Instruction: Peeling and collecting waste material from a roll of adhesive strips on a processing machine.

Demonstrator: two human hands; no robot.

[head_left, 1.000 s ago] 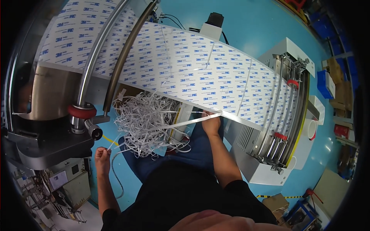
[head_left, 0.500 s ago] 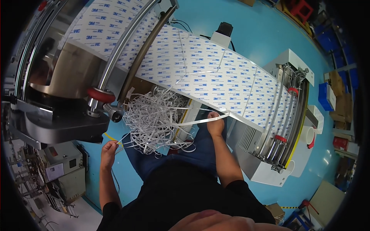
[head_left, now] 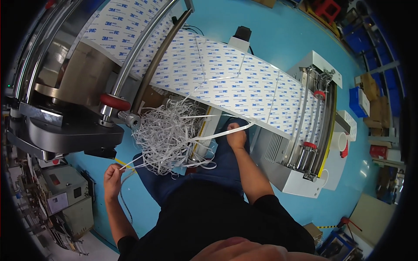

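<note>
My left hand [head_left: 113, 176] is closed in a pinch on a thin white strip [head_left: 127, 165], which runs right into a big tangle of narrow white strips [head_left: 163, 135]. The tangle hangs in front of my legs, below the near edge of a wide white printed sheet [head_left: 226, 87]. Close to that edge, over my thigh, my right hand [head_left: 236, 137] has its fingers curled. A longer white strip [head_left: 215, 134] crosses it, from the tangle to the sheet's edge. What the right fingers hold, if anything, is hidden.
On the left stands a machine with a metal roller [head_left: 141, 41] and a red collar [head_left: 114, 102]. The sheet runs right into another roller machine [head_left: 278, 152]. A small black-topped unit [head_left: 241, 35] stands behind it. Grey equipment [head_left: 65, 191] is at the lower left.
My left hand has moved a little left and down with its strip. The right hand stays by the sheet's edge. The whole view has shifted slightly.
</note>
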